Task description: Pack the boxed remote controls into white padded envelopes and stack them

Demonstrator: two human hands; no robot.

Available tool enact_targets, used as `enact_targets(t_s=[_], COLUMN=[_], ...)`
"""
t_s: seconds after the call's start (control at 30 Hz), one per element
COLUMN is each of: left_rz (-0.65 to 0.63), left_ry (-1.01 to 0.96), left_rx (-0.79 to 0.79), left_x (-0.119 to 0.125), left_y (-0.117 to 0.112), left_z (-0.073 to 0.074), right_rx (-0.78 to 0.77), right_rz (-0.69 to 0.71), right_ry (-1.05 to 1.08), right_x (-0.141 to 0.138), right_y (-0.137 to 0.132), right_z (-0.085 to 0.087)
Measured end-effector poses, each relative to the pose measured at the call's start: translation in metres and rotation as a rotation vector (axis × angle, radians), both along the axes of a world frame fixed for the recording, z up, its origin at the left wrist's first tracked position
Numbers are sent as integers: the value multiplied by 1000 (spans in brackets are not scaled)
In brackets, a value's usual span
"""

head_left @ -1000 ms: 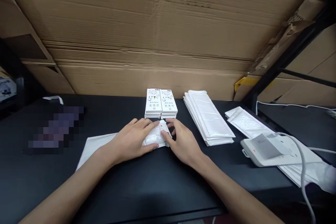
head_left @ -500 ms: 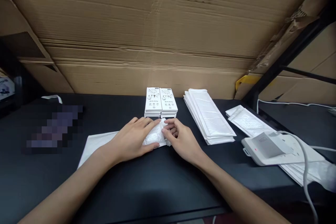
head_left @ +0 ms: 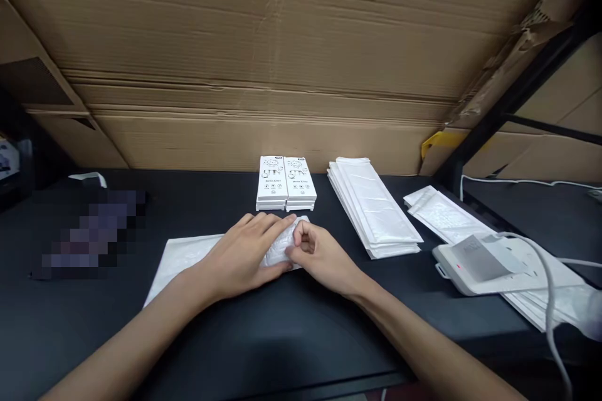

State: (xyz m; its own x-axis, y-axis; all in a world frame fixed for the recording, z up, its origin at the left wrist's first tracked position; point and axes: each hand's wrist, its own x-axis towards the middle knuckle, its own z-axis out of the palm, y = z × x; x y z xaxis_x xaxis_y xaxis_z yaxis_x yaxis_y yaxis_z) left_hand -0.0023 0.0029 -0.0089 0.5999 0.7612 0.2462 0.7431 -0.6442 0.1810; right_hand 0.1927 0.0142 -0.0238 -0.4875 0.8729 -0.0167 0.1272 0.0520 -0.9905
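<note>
A white padded envelope (head_left: pixel 188 255) lies flat on the black table (head_left: pixel 282 338) in front of me. My left hand (head_left: pixel 244 254) rests on its right end with fingers spread flat, pressing it down. My right hand (head_left: pixel 320 254) is curled, its thumb and fingers pinching the folded right end of the envelope (head_left: pixel 288 239). Just behind my hands stand two stacks of small white printed boxes (head_left: pixel 286 183), side by side.
A stack of white padded envelopes (head_left: pixel 374 207) lies to the right. Farther right, a white sealing device (head_left: pixel 489 263) with a cable sits on more envelopes (head_left: pixel 442 216). Cardboard sheets (head_left: pixel 282 62) wall the back. A blurred dark object (head_left: pixel 89 232) lies at the left.
My right hand has curled from loosely spread fingers into a pinch on the envelope's end. Both hands and the envelope shifted slightly right and toward me.
</note>
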Motion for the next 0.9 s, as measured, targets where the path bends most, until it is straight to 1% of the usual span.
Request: enact_targets(t_s=[0.2,0.3,0.4,0.53,0.67,0.8,0.9], left_rz=[0,-16,-28,-27,-9,39,65], left_ry=[-61,-62,-58,-69,-85,-49,-22], left_rx=[5,6,-12,-35,-19,7,9], left_x=[2,4,5,6,4,-2,-5], left_y=[1,1,0,0,1,2,3], left_z=[-2,-2,-2,-3,-3,-2,1], right_rx=[119,148,145,102,110,201,260], right_rz=[44,111,171,182,122,-29,-119], right_ry=[-61,-61,-70,-57,-59,-138,-153], right_x=[2,2,1,-1,0,7,14], right_y=[1,-1,-4,-5,0,7,12], right_z=[3,8,12,9,5,7,9])
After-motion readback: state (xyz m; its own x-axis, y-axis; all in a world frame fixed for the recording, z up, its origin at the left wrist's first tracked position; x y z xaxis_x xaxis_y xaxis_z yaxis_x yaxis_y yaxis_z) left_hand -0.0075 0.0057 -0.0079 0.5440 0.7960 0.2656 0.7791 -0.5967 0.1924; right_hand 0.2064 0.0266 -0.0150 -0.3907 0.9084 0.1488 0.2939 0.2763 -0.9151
